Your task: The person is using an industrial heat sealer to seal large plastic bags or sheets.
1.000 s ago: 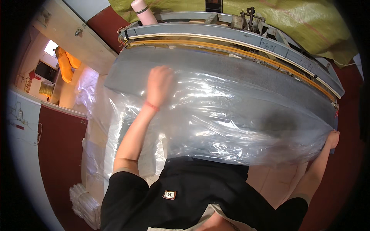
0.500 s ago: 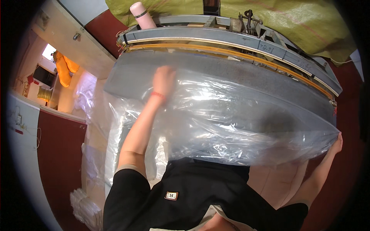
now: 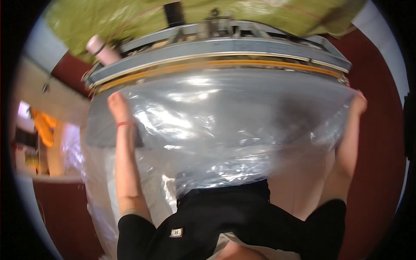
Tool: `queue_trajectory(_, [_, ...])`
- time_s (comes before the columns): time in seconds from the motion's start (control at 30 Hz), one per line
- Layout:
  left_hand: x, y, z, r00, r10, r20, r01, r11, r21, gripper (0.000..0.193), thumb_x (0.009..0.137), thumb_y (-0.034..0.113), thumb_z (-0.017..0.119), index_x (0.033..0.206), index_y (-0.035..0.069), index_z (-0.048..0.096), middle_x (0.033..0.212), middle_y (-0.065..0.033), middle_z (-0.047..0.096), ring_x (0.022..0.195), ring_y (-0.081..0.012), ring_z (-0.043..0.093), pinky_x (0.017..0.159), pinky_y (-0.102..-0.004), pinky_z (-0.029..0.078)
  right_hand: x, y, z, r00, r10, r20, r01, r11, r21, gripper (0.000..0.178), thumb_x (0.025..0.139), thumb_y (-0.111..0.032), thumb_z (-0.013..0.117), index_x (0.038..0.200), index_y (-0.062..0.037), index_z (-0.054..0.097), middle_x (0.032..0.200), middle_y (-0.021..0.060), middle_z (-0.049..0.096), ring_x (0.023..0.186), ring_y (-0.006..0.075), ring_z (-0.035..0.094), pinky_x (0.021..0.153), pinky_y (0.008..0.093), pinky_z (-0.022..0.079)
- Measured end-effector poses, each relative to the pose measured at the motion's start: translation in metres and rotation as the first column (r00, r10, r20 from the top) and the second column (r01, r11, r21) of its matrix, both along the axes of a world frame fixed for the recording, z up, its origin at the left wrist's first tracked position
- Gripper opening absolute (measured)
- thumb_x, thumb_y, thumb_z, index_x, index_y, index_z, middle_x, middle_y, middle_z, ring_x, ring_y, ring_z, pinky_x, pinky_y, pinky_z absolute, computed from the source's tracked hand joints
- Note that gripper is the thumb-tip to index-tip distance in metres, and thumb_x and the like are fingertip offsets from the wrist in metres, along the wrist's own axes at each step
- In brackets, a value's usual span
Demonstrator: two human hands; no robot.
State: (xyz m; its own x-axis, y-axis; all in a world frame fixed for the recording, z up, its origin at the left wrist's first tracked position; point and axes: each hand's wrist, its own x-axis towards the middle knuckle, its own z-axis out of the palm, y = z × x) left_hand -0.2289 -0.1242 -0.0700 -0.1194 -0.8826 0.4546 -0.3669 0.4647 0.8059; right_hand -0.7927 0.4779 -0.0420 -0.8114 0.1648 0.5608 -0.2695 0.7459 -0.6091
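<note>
A wide clear plastic sheet (image 3: 242, 108) stretches between my two hands over a grey work surface (image 3: 100, 130). My left hand (image 3: 118, 107), a red band on its wrist, is closed on the sheet's far left corner. At the far right corner my right hand (image 3: 358, 104) grips the sheet's edge. The film's far edge lies close to a long machine with a metal bar (image 3: 225, 46) and an orange strip (image 3: 190, 67). Toward my body the sheet hangs down in shiny folds. Motion blur hides the exact finger positions.
A pink bottle (image 3: 103, 51) leans at the machine's left end. Yellow-green woven sheeting (image 3: 260, 17) covers what lies behind. More clear plastic (image 3: 149, 186) hangs at the left, near an open doorway with orange cloth (image 3: 43, 128). A dark red and white wall stands at the right.
My left hand has gone left to the sheet's corner, and my right hand has risen toward the machine. The sheet is now spread wider and nearer the bar. The view has shifted.
</note>
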Motion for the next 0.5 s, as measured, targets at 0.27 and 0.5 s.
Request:
queue_trajectory(0.27, [0.009, -0.124, -0.048, 0.972, 0.039, -0.231, -0.019, 0.996, 0.089, 0.015, 0.08, 0.017, 0.051, 0.068, 0.008, 0.048, 0.057, 0.0037, 0.042, 0.048, -0.005, 0.036, 0.042, -0.0202, 0.029, -0.046, -0.109, -0.071, 0.916, 0.401, 0.015, -0.332, 0.779, -0.533, 0.019, 0.077, -0.02, 0.062, 0.075, -0.0018, 0.057, 0.071, 0.0056, 0.058, 0.067, 0.0119, 0.053, 0.065, 0.025, 0.043])
queue_trajectory(0.5, [0.005, -0.144, -0.054, 0.949, -0.033, -0.313, 0.069, 0.992, 0.104, 0.019, 0.082, 0.02, 0.055, 0.068, 0.009, 0.048, 0.057, 0.0047, 0.043, 0.048, -0.0042, 0.036, 0.039, -0.0193, 0.025, -0.041, -0.122, -0.063, 0.992, 0.097, -0.082, -0.121, 0.919, -0.376, 0.018, 0.074, -0.017, 0.064, 0.073, -0.0031, 0.053, 0.063, 0.0055, 0.055, 0.051, 0.0096, 0.049, 0.049, 0.0244, 0.041])
